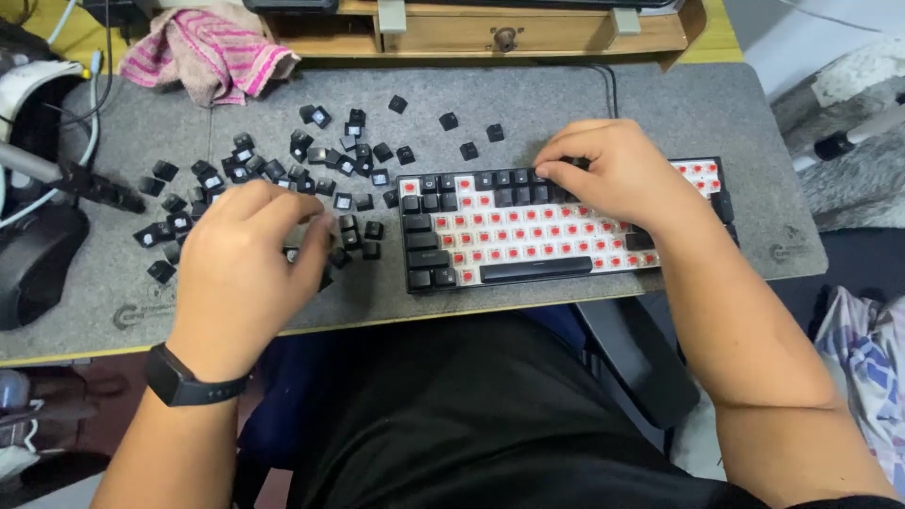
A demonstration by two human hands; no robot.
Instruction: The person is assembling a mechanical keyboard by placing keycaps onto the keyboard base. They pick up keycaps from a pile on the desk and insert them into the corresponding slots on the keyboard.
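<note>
A small keyboard lies on a grey desk mat, most of its red switches bare, with black keycaps along its left side and top row. My right hand rests on the top row, fingertips pressing a black keycap there. My left hand hovers palm down over a scattered pile of loose black keycaps left of the keyboard, fingers curled onto some of them; what it grips is hidden. A black band sits on my left wrist.
A pink striped cloth lies at the mat's back left. A wooden drawer unit stands behind the mat. A black mouse and cables sit at the left edge. Black chair armrest is below the desk.
</note>
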